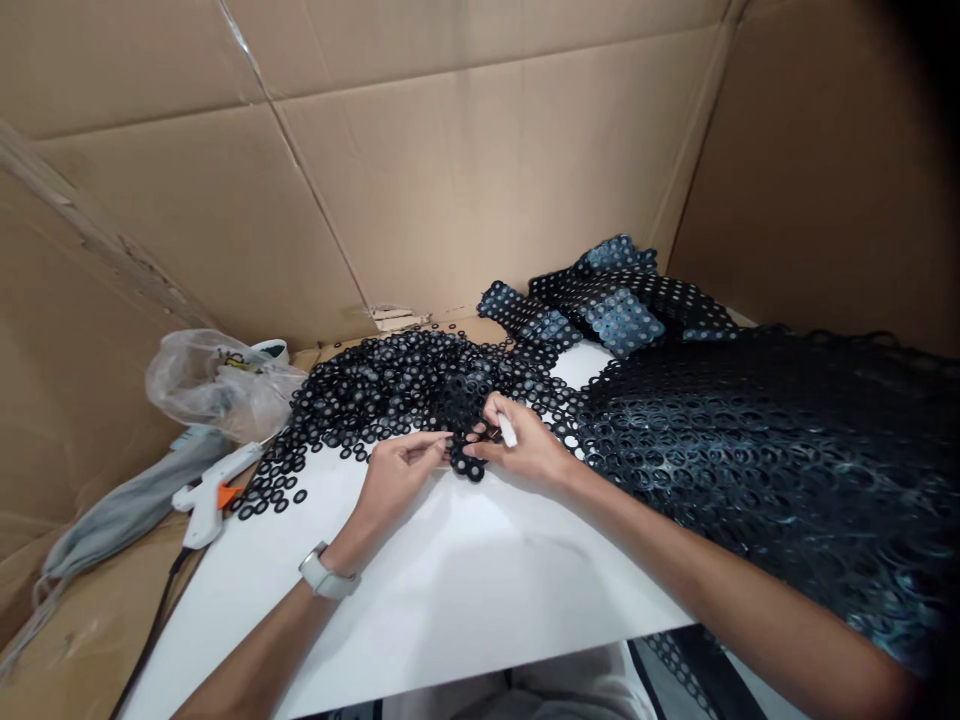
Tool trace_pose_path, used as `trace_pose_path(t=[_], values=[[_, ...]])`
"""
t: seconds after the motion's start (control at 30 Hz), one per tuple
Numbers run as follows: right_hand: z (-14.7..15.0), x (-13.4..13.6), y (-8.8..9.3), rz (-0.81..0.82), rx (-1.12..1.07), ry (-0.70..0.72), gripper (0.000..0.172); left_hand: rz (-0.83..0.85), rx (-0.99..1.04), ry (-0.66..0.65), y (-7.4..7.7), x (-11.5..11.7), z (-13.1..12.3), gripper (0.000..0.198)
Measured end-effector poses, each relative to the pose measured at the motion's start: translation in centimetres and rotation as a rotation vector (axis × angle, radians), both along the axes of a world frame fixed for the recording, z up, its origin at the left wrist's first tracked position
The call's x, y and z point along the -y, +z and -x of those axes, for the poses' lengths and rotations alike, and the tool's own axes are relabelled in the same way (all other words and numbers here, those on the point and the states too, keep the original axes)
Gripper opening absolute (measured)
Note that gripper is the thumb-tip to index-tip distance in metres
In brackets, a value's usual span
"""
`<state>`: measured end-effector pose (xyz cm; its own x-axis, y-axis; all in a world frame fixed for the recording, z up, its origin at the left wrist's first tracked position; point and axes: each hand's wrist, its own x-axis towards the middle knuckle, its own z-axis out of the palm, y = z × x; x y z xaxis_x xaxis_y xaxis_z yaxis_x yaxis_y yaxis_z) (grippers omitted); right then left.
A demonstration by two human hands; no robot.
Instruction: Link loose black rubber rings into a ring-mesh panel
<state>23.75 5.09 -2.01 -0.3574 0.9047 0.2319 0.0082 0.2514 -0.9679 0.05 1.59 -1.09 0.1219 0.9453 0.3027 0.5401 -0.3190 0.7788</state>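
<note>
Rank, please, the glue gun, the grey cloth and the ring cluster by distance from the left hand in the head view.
1. Ring cluster: at the left hand's fingertips, to its right.
2. Glue gun: left, at the white board's edge.
3. Grey cloth: farthest left, beyond the gun.

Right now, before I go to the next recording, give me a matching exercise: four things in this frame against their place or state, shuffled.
1 left hand
2 right hand
3 glue gun
4 plastic bag

A lies at the left edge of the white board
B pinches the black ring cluster, watch on its wrist
C crumpled on the cardboard, beyond the glue gun
D holds a small white stick

Pairs: 1-B, 2-D, 3-A, 4-C
</note>
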Motion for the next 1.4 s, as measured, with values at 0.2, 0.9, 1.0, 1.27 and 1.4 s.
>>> trace_pose_path(t=[0.2, 0.9, 1.0, 1.27, 1.4], values=[[-1.3, -1.4, -1.2, 0.120, 0.031, -0.060, 0.045, -0.065, 0.010, 0.235, 0.6, -2.1, 4.7, 0.046], [-0.1, 0.5, 1.1, 0.269, -0.303, 0.160, 0.069, -0.227, -0.125, 0.005, -0.3, 1.0, -0.4, 0.032], [-0.1, 0.5, 1.1, 0.242, -0.295, 0.134, 0.069, -0.152, -0.082, 0.002, -0.4, 0.9, -0.3, 0.033], [-0.1, 0.9, 1.4, 0.177, -0.253, 0.146, 0.071, -0.086, -0.017, -0.097, 0.7, 1.2, -0.4, 0.037], [0.0, 0.9, 0.8, 0.124, -0.178, 0.116, 0.068, -0.040, 0.001, -0.111, 1.4, 1.4, -0.7, 0.032]])
